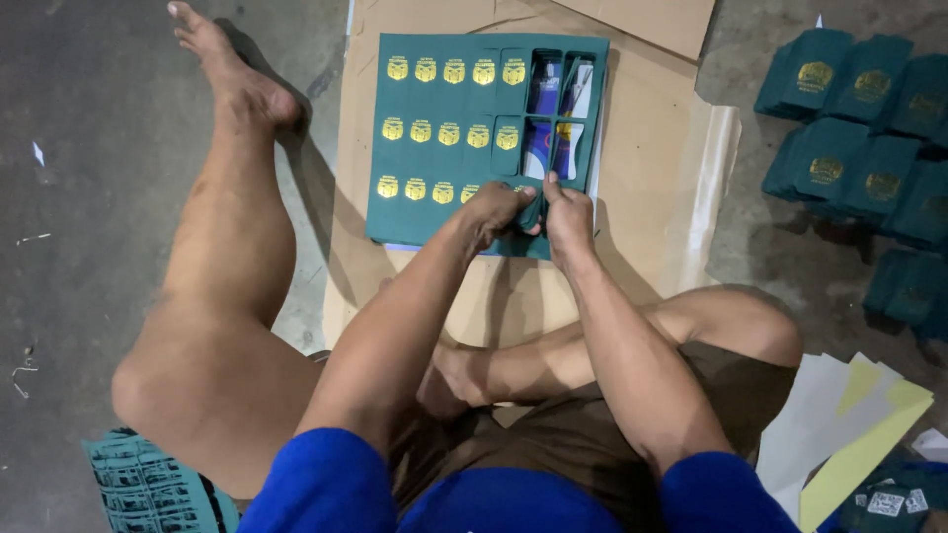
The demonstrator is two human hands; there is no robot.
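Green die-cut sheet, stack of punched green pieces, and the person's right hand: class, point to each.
Green die-cut sheet (434, 99): head view, uncut upper-left area.
Stack of punched green pieces (859, 128): head view, middle of pile.
Right hand (568, 219): head view, back of hand.

It looked like a small print-finishing workshop: a bare concrete floor (89, 148), flattened cardboard (652, 178) as work surface, stacks of green gold-stamped cards (859, 118), and paper offcuts (849, 424).
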